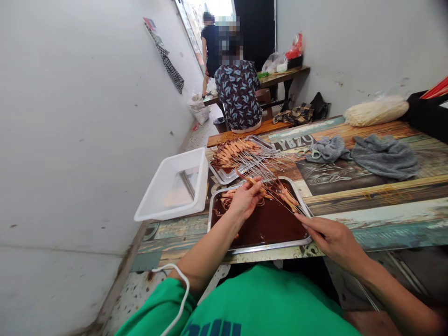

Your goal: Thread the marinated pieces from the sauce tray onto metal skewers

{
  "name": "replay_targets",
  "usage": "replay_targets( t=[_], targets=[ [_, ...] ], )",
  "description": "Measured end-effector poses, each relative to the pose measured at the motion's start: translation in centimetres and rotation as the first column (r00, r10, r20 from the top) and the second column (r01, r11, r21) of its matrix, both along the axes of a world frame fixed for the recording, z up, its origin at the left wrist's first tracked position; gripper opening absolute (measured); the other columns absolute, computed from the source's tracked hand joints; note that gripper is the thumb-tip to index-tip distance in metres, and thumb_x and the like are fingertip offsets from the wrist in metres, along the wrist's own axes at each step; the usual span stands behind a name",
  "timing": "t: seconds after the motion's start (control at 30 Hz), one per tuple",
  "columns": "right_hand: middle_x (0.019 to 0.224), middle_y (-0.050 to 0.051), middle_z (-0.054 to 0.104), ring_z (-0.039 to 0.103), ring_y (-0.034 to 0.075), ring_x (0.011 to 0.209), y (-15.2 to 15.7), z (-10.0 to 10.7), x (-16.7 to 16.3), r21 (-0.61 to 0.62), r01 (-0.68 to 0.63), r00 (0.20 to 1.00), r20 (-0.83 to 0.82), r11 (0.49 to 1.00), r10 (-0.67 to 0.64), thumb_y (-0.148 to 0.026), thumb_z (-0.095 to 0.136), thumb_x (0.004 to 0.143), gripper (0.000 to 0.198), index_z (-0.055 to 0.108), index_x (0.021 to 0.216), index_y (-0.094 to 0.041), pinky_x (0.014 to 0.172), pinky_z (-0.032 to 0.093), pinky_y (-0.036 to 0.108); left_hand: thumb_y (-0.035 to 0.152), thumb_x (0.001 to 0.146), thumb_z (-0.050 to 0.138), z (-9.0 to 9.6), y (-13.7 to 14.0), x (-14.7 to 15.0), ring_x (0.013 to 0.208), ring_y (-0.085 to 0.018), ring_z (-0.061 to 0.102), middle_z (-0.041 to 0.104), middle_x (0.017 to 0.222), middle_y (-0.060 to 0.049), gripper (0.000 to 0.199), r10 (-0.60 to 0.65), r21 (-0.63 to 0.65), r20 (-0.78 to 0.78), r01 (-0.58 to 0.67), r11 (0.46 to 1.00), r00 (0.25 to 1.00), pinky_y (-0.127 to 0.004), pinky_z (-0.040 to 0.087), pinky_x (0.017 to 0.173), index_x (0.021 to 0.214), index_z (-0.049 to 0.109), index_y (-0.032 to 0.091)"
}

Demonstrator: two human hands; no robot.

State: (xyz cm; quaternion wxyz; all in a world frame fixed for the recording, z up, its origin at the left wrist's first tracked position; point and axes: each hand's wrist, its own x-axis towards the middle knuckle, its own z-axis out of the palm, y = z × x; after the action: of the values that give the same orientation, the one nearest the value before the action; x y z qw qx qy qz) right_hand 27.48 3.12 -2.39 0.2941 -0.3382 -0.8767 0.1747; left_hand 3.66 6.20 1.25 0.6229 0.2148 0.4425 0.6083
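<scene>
My left hand (248,198) is pinched around an orange-brown food piece (257,183), which looks like squid tentacle, above the near metal tray (252,248). Between thumb and fingers, my right hand (331,238) grips a thin skewer (283,204) that slants up toward the left hand. Dark brown liquid (268,228) covers the tray's bottom. Loose food pieces with curly strands (229,198) lie at its left, partly behind my left hand. Skewered pieces (289,198) lean at its right side. Behind it, a second metal tray (224,176) bears a pile of loaded skewers (234,153).
A white plastic bin (164,186) stands left of the trays, a metal bar inside it. Grey cloths (385,156), rubber bands (388,193), a bagged bundle of sticks (376,111) and a black box (429,114) lie rightward. Two people (238,93) are beyond the table.
</scene>
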Motion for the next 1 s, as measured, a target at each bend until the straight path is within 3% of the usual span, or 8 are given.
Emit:
replay_targets(
  t=[0.17, 0.47, 0.6, 0.83, 1.0],
  targets=[
    [0.105, 0.005, 0.068, 0.065, 0.017, 0.09, -0.07, -0.24, 0.06, -0.005, 0.011, 1.0, -0.007, 1.0, -0.012, -0.019, 0.043, 0.088, 0.034, 0.056, 0.119, -0.02, 0.078, 0.052, 0.029, 0.006, 0.077, 0.053, 0.24, -0.01, 0.24, 0.061, -0.008, 0.056, 0.061, 0.071, -0.003, 0.026, 0.028, 0.007, -0.05, -0.028, 1.0, 0.998, -0.02, 0.043, 0.061, 0.103, 0.053, 0.01],
    [0.103, 0.005, 0.069, 0.065, 0.017, 0.087, -0.16, -0.03, 0.05, -0.002, 0.008, 1.0, -0.014, 1.0, -0.008, -0.019, 0.043, 0.088, 0.035, 0.056, 0.12, -0.022, 0.075, 0.053, 0.03, 0.008, 0.081, 0.049, 0.62, -0.11, 0.4, 0.07, -0.012, 0.06, 0.065, 0.084, -0.008, 0.017, -0.054, -0.078, 0.018, 0.056, 0.995, 0.998, -0.027, 0.046, 0.07, 0.096, 0.056, 0.012],
    [0.101, 0.004, 0.07, 0.066, 0.017, 0.085, -0.13, -0.05, 0.09, 0.007, 0.015, 1.0, -0.018, 1.0, -0.014, -0.019, 0.043, 0.087, 0.035, 0.057, 0.119, -0.024, 0.073, 0.053, 0.03, 0.005, 0.079, 0.05, 0.33, 0.06, 0.48, 0.07, -0.01, 0.059, 0.063, 0.08, -0.007, 0.011, -0.042, -0.073, 0.051, 0.046, 0.996, 0.998, -0.023, 0.046, 0.071, 0.084, 0.06, 0.01],
    [0.102, 0.004, 0.069, 0.066, 0.017, 0.086, -0.09, -0.19, 0.09, 0.024, 0.008, 1.0, -0.012, 1.0, -0.008, -0.019, 0.043, 0.087, 0.036, 0.055, 0.121, -0.024, 0.075, 0.053, 0.029, 0.014, 0.079, 0.055, 0.08, 0.08, 0.44, 0.053, -0.006, 0.052, 0.056, 0.065, 0.0, 0.012, -0.09, -0.146, -0.002, 0.089, 0.985, 0.996, -0.016, 0.036, 0.048, 0.088, 0.062, 0.014],
    [0.098, 0.004, 0.07, 0.066, 0.016, 0.082, -0.11, 0.0, 0.07, 0.018, 0.011, 1.0, 0.002, 1.0, -0.011, -0.019, 0.043, 0.087, 0.035, 0.057, 0.119, -0.024, 0.07, 0.053, 0.027, 0.012, 0.08, 0.053, 0.3, -0.04, 0.46, 0.059, -0.006, 0.054, 0.056, 0.068, -0.001, 0.014, -0.116, -0.131, 0.115, 0.13, 0.983, 0.987, -0.02, 0.045, 0.059, 0.092, 0.06, 0.014]
  ],
)
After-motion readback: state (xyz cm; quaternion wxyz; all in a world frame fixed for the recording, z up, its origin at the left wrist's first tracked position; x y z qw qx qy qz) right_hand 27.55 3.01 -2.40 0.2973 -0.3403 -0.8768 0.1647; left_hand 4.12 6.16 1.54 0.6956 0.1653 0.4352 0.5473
